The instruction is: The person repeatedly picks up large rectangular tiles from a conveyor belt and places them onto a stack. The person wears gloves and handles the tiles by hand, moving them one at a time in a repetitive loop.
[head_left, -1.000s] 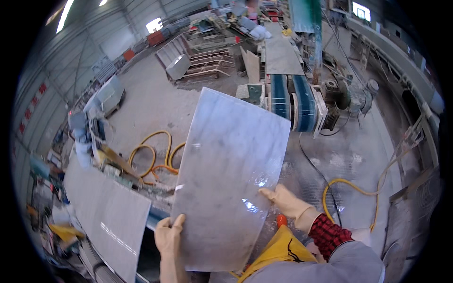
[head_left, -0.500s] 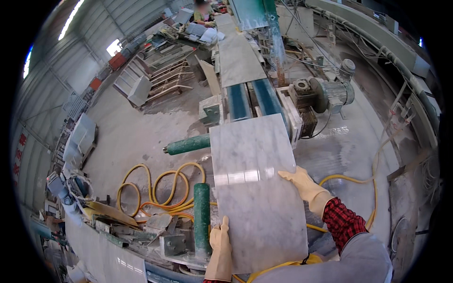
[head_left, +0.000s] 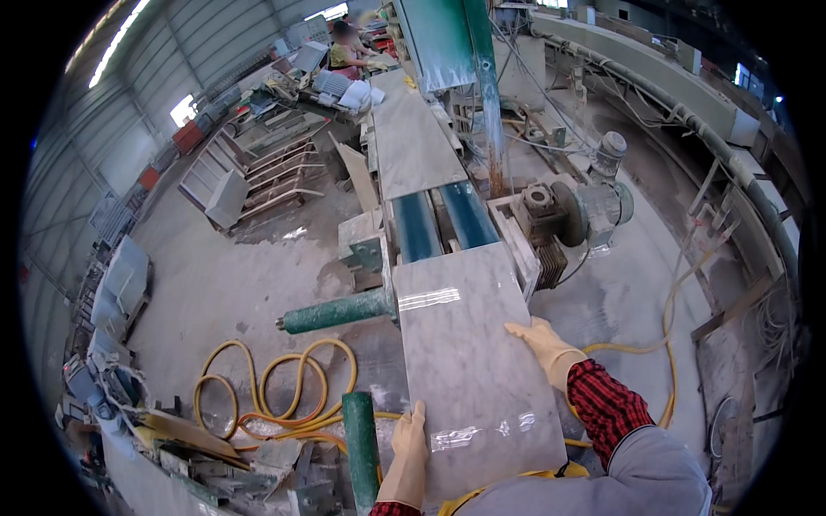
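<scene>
A grey-white polished marble slab [head_left: 477, 361] lies lengthwise in front of me, its far end by the blue conveyor belts [head_left: 469, 215]. My left hand [head_left: 408, 456], in a cream glove, grips the slab's near left edge. Its thumb points forward along the edge, and the other fingers are hidden. Farther up, my gloved right hand [head_left: 548, 351] is closed on the right edge, with fingertips over the top face. A similar slab [head_left: 417, 146] rests farther along the conveyor.
A green roller [head_left: 335, 312] sticks out left of the slab; a second green roller [head_left: 360, 447] stands by my left hand. Yellow hose [head_left: 301, 378] coils on the floor. A motor [head_left: 594, 211] sits right of the belts. A person [head_left: 347, 58] works at the far end.
My view has shifted, so the conveyor and surroundings sit lower and further left. Reflections on the slab have moved and split into two patches. Both hands keep hold of its edges.
</scene>
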Demonstrator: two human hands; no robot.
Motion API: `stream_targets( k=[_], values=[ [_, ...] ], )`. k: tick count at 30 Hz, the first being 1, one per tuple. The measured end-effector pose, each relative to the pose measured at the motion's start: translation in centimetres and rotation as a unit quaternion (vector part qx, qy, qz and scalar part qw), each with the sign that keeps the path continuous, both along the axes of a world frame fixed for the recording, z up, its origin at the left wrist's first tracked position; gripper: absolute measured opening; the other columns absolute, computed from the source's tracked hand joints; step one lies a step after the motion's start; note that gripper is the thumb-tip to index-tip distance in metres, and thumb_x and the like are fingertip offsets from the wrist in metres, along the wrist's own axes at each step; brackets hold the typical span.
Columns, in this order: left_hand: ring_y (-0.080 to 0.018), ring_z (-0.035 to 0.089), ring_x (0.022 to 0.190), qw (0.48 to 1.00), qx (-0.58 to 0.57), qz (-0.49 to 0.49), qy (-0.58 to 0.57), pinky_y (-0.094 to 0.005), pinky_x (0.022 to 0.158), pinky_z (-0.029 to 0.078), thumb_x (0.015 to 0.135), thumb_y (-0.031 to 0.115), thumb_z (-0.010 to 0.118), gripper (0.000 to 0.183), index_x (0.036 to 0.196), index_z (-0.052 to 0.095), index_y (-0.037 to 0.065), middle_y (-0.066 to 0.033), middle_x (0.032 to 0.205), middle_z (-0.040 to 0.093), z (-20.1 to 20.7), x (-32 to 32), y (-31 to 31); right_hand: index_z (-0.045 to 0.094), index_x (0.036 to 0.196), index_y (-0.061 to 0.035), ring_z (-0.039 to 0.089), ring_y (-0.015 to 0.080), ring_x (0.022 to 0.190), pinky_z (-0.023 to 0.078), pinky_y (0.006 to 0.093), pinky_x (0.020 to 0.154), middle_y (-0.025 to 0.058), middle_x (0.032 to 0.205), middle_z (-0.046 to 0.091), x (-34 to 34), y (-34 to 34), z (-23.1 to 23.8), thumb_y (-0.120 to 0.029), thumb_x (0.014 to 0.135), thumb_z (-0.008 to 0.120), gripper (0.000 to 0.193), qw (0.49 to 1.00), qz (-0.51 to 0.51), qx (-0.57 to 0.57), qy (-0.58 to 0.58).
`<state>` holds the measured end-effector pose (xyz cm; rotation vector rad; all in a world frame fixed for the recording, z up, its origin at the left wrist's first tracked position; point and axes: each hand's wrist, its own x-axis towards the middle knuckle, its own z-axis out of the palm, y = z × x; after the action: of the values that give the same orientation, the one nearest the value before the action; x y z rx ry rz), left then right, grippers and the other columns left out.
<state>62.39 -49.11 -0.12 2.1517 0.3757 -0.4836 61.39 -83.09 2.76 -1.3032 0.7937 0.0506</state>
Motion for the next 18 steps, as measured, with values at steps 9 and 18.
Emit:
stream_targets(
  k=[9, 18],
  values=[
    [-0.0367, 0.063, 0.119, 0.991, -0.041, -0.125, 0.005, -0.0435, 0.101, 0.047, 0.101, 0.058, 0.057, 0.061, 0.123, 0.072, 0.004, -0.0210, 0.126, 0.071, -1.1, 8.0, -1.3, 0.056, 0.142, 0.0044, 0.071, 0.0256, 0.103, 0.058, 0.0400, 0.088, 0.0149, 0.121, 0.071, 6.3, 0.3, 4.5, -0.039, 0.094, 0.078, 0.069, 0.992, -0.063, -0.063, 0.085],
    [-0.0164, 0.067, 0.100, 0.977, -0.209, -0.007, 0.045, -0.0330, 0.093, 0.050, 0.104, 0.055, 0.058, 0.056, 0.124, 0.073, 0.005, -0.0057, 0.107, 0.075, -2.6, 14.1, -4.8, 0.050, 0.152, -0.0030, 0.065, 0.0383, 0.117, 0.053, 0.0412, 0.098, 0.0292, 0.132, 0.063, -0.8, -3.0, -0.5, -0.009, 0.091, 0.065, 0.064, 0.948, 0.235, -0.211, -0.027]
  ],
)
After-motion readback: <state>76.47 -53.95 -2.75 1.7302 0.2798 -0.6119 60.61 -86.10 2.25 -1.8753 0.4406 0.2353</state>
